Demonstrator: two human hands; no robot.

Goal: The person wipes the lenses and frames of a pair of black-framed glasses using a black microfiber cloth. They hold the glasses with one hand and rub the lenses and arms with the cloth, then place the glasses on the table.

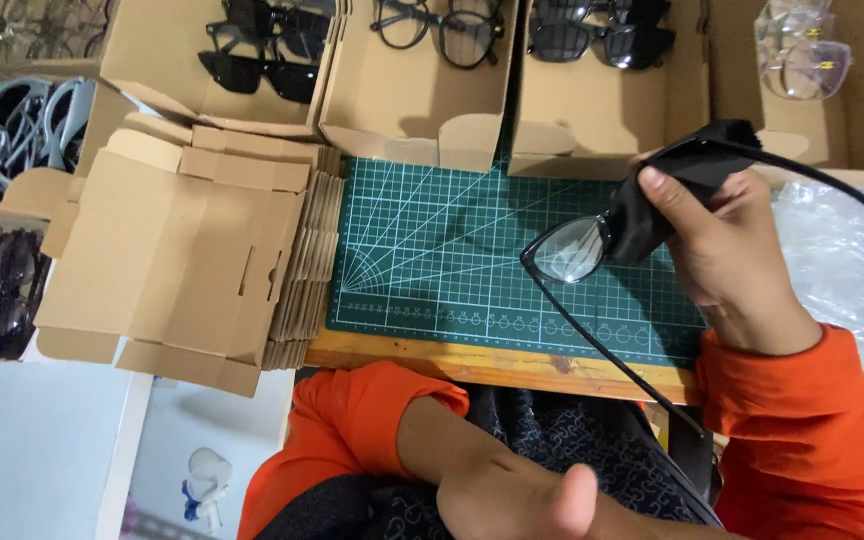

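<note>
My right hand [727, 235] holds a pair of black-framed glasses [572, 252] wrapped in a black cloth [667, 195] above the right side of the green cutting mat [432, 250]. One clear lens sticks out to the left, and a temple arm hangs down toward my lap. My left hand [522, 500] rests low on my lap by the bottom edge, below the table, holding nothing that I can see; its fingers are partly out of view.
A stack of flat cardboard boxes [192, 260] lies left of the mat. Open cardboard boxes with dark glasses [262, 50], black-framed glasses [442, 35] and clear-framed glasses [802, 50] line the far edge. Clear plastic bags [842, 270] lie on the right.
</note>
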